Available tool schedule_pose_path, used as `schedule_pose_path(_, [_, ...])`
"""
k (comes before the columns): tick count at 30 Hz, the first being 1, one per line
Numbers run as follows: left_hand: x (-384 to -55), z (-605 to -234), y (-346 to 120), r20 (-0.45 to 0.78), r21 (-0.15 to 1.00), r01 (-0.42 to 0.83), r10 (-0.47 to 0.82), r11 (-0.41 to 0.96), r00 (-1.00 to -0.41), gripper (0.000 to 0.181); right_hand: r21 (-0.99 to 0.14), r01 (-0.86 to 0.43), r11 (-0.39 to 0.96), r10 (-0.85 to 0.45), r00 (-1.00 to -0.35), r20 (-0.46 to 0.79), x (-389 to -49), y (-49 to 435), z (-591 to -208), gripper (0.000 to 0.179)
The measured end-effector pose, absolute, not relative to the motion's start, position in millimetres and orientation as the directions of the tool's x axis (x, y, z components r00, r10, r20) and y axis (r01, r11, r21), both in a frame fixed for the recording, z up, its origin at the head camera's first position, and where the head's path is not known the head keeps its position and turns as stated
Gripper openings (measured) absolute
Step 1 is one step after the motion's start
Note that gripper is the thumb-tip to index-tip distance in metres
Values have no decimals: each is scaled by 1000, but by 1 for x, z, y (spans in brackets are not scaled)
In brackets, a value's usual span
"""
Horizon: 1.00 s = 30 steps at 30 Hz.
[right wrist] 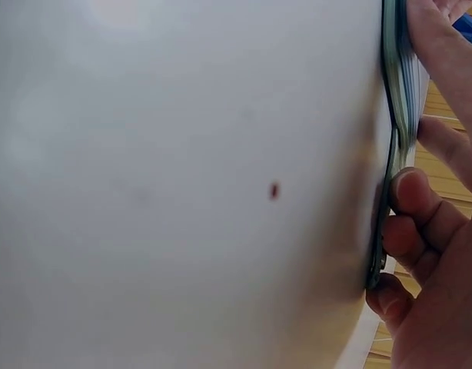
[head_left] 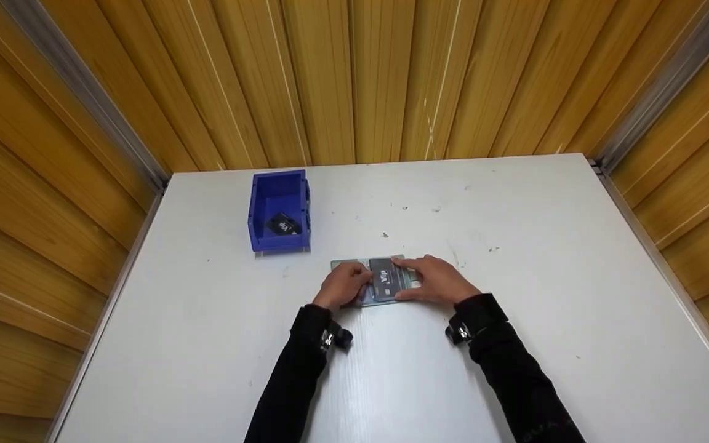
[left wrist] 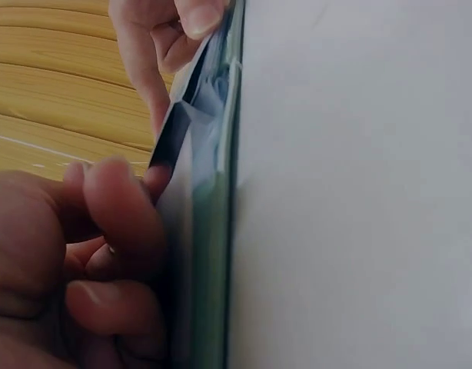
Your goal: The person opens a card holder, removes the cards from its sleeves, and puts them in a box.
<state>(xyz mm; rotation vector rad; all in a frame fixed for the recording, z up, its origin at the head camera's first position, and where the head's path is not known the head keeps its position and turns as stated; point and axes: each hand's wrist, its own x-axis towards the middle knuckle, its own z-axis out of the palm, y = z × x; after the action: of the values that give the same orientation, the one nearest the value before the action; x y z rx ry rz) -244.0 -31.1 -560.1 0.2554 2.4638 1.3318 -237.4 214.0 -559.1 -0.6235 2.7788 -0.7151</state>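
Observation:
A card holder (head_left: 343,264) with a green cover and clear sleeves lies opened out on the white table. Over its middle is a black card marked "Vip" (head_left: 385,280). My right hand (head_left: 437,281) spans this card, thumb at the near edge and a finger at the far edge. At the card's left edge, my left hand (head_left: 343,285) has its fingers curled and pinches the clear sleeve of the holder. The left wrist view shows the sleeve (left wrist: 209,108) standing slightly apart beside the dark card edge. How far the card sits inside the sleeve is hidden.
A blue bin (head_left: 280,242) stands at the back left, with another black Vip card (head_left: 284,224) inside. Yellow wood-look panels (head_left: 379,80) wall the table at the back and both sides. Small marks dot the table top (head_left: 514,246).

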Motion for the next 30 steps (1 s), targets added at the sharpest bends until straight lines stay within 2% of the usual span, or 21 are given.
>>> schedule_pose_path(6, [-245, -560, -27, -229, 828, -32, 285, 560, -931, 29, -504, -330, 798, -434, -895, -102, -237, 215, -559, 82])
schedule_pose_path(14, [-244, -560, -23, -219, 792, -16, 259, 611, -941, 24, -504, -343, 793, -449, -887, -104, -236, 213, -557, 88])
schedule_pose_path(21, [-243, -562, -25, -221, 826, -49, 243, 562, -944, 23, -504, -334, 796, -443, -890, -110, -240, 210, -557, 86])
schedule_pose_path(30, [-243, -560, -25, -295, 866, -153, 238, 476, -925, 24, -517, -328, 791, -443, -889, -115, -240, 213, -558, 86])
